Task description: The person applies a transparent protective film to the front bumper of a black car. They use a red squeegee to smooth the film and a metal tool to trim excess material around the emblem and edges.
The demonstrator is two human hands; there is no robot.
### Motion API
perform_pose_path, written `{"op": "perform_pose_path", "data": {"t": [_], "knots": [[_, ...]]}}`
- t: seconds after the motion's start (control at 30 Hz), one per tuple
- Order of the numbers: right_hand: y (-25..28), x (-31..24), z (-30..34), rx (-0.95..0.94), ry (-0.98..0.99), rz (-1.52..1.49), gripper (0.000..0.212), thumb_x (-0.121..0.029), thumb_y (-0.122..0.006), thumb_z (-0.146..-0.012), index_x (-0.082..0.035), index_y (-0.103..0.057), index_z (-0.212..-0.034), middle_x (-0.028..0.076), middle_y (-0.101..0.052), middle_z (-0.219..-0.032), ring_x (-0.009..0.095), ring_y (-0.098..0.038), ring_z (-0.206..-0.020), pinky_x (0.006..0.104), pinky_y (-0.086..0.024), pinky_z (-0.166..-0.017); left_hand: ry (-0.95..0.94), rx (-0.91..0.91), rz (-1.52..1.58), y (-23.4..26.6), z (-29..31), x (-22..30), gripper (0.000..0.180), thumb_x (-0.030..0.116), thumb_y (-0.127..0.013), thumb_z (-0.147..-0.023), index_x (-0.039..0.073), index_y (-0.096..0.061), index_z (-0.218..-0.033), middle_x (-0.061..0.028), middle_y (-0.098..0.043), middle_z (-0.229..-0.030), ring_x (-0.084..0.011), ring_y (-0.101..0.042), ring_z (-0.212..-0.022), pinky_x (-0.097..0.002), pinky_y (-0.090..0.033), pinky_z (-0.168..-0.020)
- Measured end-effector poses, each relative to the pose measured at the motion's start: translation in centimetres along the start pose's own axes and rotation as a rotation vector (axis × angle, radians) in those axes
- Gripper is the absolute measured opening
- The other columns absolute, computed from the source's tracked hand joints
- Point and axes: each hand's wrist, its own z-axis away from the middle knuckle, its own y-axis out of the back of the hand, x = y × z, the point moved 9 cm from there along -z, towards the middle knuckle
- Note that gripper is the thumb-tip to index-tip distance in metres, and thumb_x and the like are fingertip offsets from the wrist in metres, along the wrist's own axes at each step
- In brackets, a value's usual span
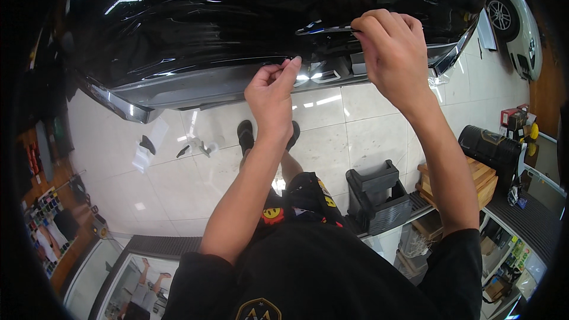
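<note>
Glossy black film [195, 35], wrinkled and loose along its lower side, lies over the rear or front end of a black car. My left hand [271, 92] is closed in a pinch at the film's lower edge, with thumb and forefinger together. Higher and to the right, my right hand [394, 53] is closed too, pinching a lifted edge of the film that runs left from its fingertips. Between and below the hands, a grey lower bumper panel [184, 88] shows beneath the film. The fingertips of my right hand are partly hidden.
A chrome-like trim corner [121, 105] juts out at the left. Film scraps [148, 144] lie on the tiled floor. Behind me stand a black plastic step stool [377, 195], a wooden crate [483, 184] and glass display cases [139, 281]. A white car [518, 29] stands at the right.
</note>
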Motion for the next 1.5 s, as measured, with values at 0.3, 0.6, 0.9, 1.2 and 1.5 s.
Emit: {"op": "perform_pose_path", "data": {"t": [0.3, 0.6, 0.9, 1.2, 1.5], "knots": [[0.2, 0.0, -1.7, -0.024, 0.128, 0.111, 0.038, 0.004, -0.077, -0.079, -0.013, -0.071, -0.112, 0.005, -0.070, -0.107, 0.025, -0.067, -0.106, 0.0524, -0.045, -0.102, 0.037, -0.024, -0.033, 0.4, -0.1, -0.4, 0.028, 0.020, -0.090, -0.089, 0.002, -0.075, -0.103, -0.0027, -0.072, -0.095, -0.0083, -0.057, -0.082, -0.0250, -0.045, -0.075], [0.0, 0.4, -2.1, -0.094, 0.155, 0.263, 0.042, 0.003, -0.079, -0.079, -0.017, -0.073, -0.115, 0.005, -0.071, -0.107, 0.025, -0.067, -0.108, 0.0594, -0.040, -0.110, 0.036, -0.030, -0.042, 0.4, -0.1, -0.5, 0.027, 0.019, -0.090, -0.089, 0.002, -0.076, -0.104, -0.0016, -0.071, -0.095, -0.0081, -0.056, -0.082, -0.0247, -0.045, -0.075], [0.9, 0.6, 2.2, -0.094, -0.120, 0.097, 0.015, -0.007, -0.075, -0.089, -0.013, -0.071, -0.102, 0.003, -0.068, -0.090, 0.025, -0.064, -0.099, 0.0576, -0.039, -0.109, 0.005, -0.016, 0.007, 0.1, 0.0, -0.1, 0.022, 0.015, -0.087, -0.092, -0.001, -0.075, -0.101, 0.0024, -0.065, -0.083, -0.0046, -0.054, -0.076, -0.0216, -0.045, -0.071], [-1.7, -0.8, 8.0, -0.003, -0.447, -0.088, 0.011, -0.011, -0.076, -0.087, -0.012, -0.069, -0.095, 0.002, -0.067, -0.083, 0.026, -0.062, -0.095, 0.0572, -0.037, -0.109, 0.037, -0.012, -0.056, 0.3, 0.2, -0.4, 0.027, 0.023, -0.089, -0.090, 0.006, -0.075, -0.105, -0.0009, -0.073, -0.097, -0.0087, -0.063, -0.084, -0.0231, -0.041, -0.076], [-4.2, -1.9, 11.0, 0.126, -0.616, -0.192, 0.013, -0.011, -0.077, -0.086, -0.012, -0.067, -0.094, 0.000, -0.068, -0.083, 0.024, -0.061, -0.091, 0.0543, -0.037, -0.106, 0.177, 0.000, -0.021, -0.4, 2.1, -1.2, 0.033, 0.022, -0.083, -0.096, -0.001, -0.073, -0.118, -0.0055, -0.074, -0.099, -0.0115, -0.067, -0.077, -0.0256, -0.046, -0.075]]}}
